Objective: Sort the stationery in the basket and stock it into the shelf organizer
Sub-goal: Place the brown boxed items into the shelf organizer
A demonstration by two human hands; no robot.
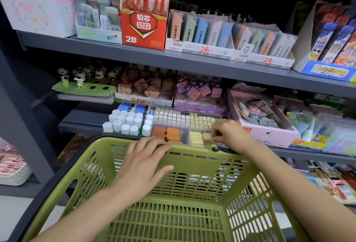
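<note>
Stationery stock sits in a clear shelf organizer (189,126) on the lower shelf, directly behind the far rim of the green basket (192,164). Compartments hold white round caps (127,122) at left, pearly white blocks (169,116) in the middle, orange erasers (167,134) in front, pale yellow cubes (202,121) at rear right and yellow erasers (200,137) at front right.

Left hand (142,164) lies flat on the far wall of the basket, fingers straight and close together, tips reaching the rim just in front of the orange erasers; its grip holds nothing. Right hand (229,135) is over the front right compartment, fingers curled downward with the tips at a yellow eraser, apparently pinching it; the contact itself is partly hidden. A ring shows on one finger.

No stationery is visible on the basket floor. The upper shelf carries a red 2B lead box (143,28) and pastel refill boxes (200,37).
</note>
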